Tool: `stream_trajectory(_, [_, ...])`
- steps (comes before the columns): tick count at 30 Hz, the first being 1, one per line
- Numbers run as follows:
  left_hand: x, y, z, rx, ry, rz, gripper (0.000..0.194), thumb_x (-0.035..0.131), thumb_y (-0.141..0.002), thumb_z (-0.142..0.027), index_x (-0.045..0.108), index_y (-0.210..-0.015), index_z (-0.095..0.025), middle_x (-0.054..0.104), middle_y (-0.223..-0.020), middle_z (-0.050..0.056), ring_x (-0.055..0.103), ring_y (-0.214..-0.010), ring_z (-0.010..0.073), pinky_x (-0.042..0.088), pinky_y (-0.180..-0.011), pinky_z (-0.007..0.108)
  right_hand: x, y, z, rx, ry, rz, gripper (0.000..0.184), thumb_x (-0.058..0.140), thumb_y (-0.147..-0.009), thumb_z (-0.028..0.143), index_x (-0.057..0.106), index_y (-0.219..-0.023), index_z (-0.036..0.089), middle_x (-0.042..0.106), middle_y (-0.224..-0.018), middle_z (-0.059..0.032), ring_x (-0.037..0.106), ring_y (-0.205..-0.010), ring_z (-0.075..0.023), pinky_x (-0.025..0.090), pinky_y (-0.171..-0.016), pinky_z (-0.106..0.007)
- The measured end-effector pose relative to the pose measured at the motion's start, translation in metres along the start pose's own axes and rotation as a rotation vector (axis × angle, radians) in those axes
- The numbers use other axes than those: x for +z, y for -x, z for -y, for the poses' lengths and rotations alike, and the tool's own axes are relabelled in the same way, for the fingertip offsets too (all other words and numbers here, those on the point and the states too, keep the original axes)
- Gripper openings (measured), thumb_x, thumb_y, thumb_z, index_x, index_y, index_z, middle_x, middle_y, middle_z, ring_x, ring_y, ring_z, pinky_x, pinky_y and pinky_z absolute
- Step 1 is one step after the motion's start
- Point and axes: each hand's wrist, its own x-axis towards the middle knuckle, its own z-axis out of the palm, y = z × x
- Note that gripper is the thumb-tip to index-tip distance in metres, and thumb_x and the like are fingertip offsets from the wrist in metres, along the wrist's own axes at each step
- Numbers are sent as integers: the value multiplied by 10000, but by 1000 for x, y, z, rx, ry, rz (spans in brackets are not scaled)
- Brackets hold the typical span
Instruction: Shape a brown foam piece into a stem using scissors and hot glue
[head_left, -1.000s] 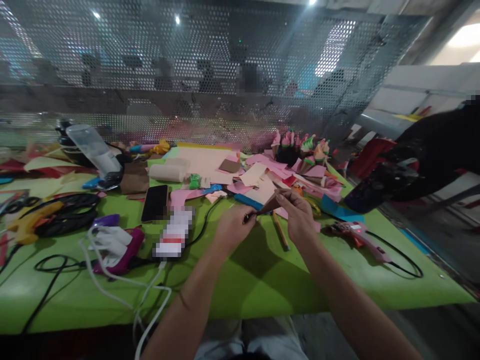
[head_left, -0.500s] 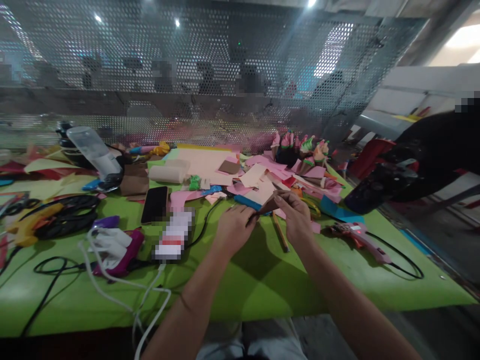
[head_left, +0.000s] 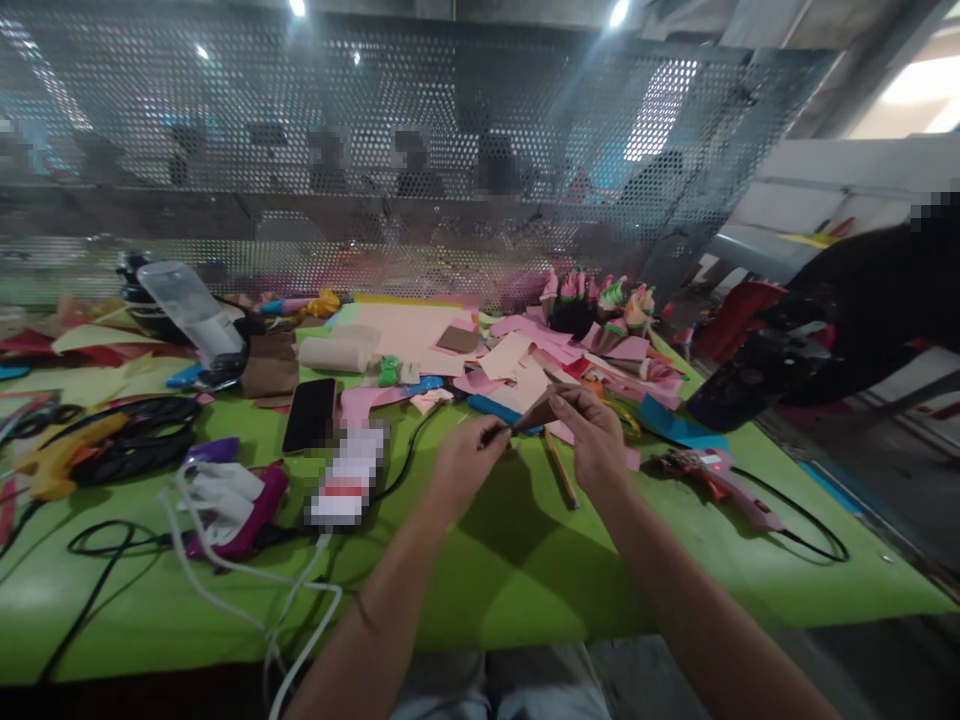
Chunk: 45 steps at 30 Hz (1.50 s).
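Near the frame's centre, the left hand (head_left: 466,462) and right hand (head_left: 598,440) are pinching a brown piece (head_left: 535,411) between their fingertips; it is perhaps looking only partly folded (small and blurred here), while finished-looking, pink- and green-topped cones (head_left: 613,294) are standing higher, farther right.

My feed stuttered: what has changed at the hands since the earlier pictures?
The left hand seems to have rolled slightly and back at the brown piece. Nothing taken or let go; the right hand still holds the piece. The yellow stick and black phone stayed put.
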Motion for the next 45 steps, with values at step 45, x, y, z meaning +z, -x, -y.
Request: stream_trajectory(45, [0,-4,13,-148,561,236,210,730,-710,-345,718,-767,-144,734,-752,46,641,-726,173,492,-734,296,-6,-2,2,-119,136,-47,142,759,-742,346,713,-679,227,645,-934,-58,593,-994,-242,472,-916,-418])
